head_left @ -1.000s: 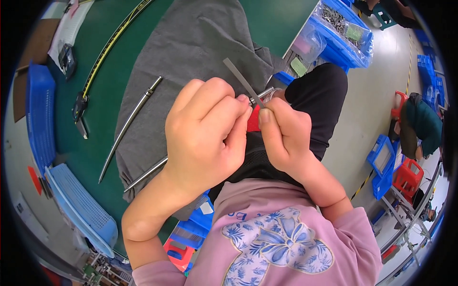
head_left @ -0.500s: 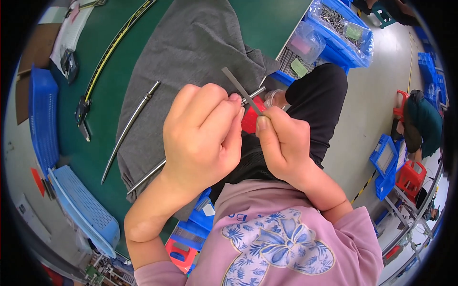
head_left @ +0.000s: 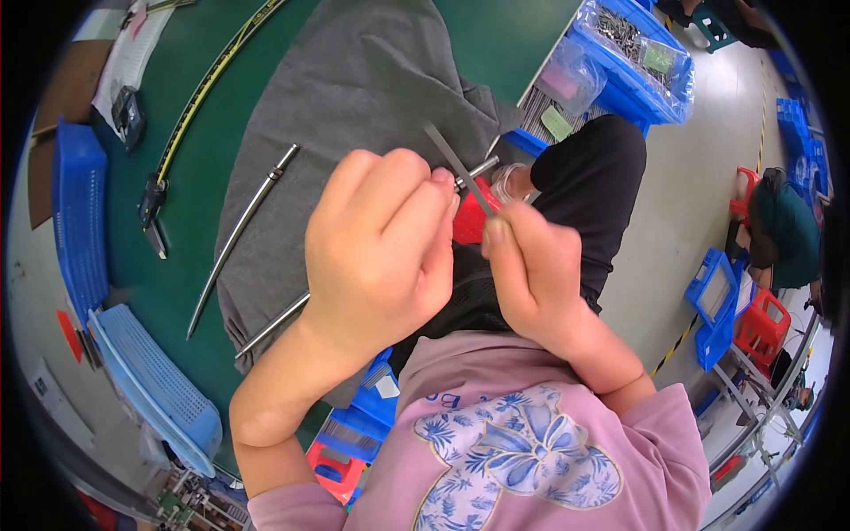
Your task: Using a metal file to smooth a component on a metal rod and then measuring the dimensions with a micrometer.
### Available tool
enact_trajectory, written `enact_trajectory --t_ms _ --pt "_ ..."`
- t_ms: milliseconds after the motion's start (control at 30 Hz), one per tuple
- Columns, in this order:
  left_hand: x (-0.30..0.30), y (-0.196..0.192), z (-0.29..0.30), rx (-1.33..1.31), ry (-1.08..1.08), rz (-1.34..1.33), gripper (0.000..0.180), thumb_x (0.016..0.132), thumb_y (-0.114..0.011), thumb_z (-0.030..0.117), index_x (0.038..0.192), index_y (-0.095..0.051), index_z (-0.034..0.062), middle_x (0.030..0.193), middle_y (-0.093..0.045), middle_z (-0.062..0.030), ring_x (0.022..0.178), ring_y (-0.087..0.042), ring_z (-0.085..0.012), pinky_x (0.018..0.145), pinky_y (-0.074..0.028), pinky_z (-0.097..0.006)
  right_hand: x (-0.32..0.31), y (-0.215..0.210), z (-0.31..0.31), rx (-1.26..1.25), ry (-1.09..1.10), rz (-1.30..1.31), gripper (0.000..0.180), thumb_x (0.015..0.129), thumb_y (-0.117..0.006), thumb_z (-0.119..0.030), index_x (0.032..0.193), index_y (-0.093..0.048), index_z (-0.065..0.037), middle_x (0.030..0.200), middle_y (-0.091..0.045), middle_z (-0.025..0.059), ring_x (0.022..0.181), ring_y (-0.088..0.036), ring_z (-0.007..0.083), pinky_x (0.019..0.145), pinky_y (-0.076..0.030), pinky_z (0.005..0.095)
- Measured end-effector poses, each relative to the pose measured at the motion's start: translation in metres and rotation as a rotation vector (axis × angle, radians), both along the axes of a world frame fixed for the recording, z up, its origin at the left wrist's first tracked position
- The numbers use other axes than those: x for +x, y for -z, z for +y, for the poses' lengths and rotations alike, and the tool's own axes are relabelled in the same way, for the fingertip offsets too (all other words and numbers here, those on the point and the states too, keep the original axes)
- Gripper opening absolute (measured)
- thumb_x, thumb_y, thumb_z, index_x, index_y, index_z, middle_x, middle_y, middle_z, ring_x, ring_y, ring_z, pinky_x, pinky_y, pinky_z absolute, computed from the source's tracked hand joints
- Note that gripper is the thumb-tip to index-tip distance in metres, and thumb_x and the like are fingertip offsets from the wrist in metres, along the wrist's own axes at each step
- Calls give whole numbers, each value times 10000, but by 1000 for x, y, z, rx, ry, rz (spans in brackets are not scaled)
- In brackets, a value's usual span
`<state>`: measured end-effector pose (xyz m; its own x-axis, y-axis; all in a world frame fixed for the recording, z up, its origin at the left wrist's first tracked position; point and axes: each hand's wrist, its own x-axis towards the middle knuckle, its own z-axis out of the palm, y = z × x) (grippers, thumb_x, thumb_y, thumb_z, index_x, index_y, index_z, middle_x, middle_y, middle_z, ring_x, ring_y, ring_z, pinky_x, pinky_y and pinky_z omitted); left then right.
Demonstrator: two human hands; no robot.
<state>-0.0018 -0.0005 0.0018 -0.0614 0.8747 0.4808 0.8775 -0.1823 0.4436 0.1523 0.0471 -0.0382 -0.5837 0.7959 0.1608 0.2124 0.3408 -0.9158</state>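
A thin metal rod is gripped in my closed left hand, its middle hidden by the fist. One end comes out at the lower left over the grey cloth, the other beyond my fingertips. My right hand pinches a narrow flat file between thumb and fingers. The file crosses the rod's upper end at a slant, close to my left fingertips; whether they touch is hard to tell. Left of my hands, a second metal rod with a stepped end lies on the cloth.
On the green table lies a long black and yellow caliper-like tool. Light blue baskets line the left edge. A blue bin of small metal parts stands at the upper right. Below my hands is a red stool.
My right hand and the file have shifted slightly to the right and down. My left hand and the rod have moved a little to the right.
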Motion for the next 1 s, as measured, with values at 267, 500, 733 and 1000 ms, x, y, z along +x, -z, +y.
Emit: enact_trajectory --t_ms 267,500,733,1000 --pt "2 0 0 3 -1 18 149 656 -667 -46 785 -602 -11 749 -515 -70 643 -491 -249 545 -415 -336 -4 12 1 58 1 19 55 832 -592 -79 795 -558 -56 514 -491 87 435 -526 270 414 -374 361" --pt "0 -1 -2 6 -12 47 161 653 -677 -34 797 -613 -4 738 -522 -74 630 -494 -243 539 -414 -333 19 21 -5 203 -1 -1 54 823 -574 -34 777 -548 -44 506 -476 75 425 -517 257 420 -383 340" --pt "6 -2 -4 -31 -139 -127 166 658 -688 -34 803 -625 17 744 -540 -69 607 -514 -238 528 -415 -329 16 9 -3 -47 3 143 91 867 -532 -16 777 -543 -15 568 -531 78 461 -559 239 454 -427 310" --pt "1 0 -2 32 -54 -1 198 652 -710 -34 829 -638 18 754 -545 -67 624 -512 -234 531 -417 -328 6 2 -2 -65 -78 112 122 913 -461 -23 829 -529 32 628 -562 88 495 -537 177 491 -416 263"
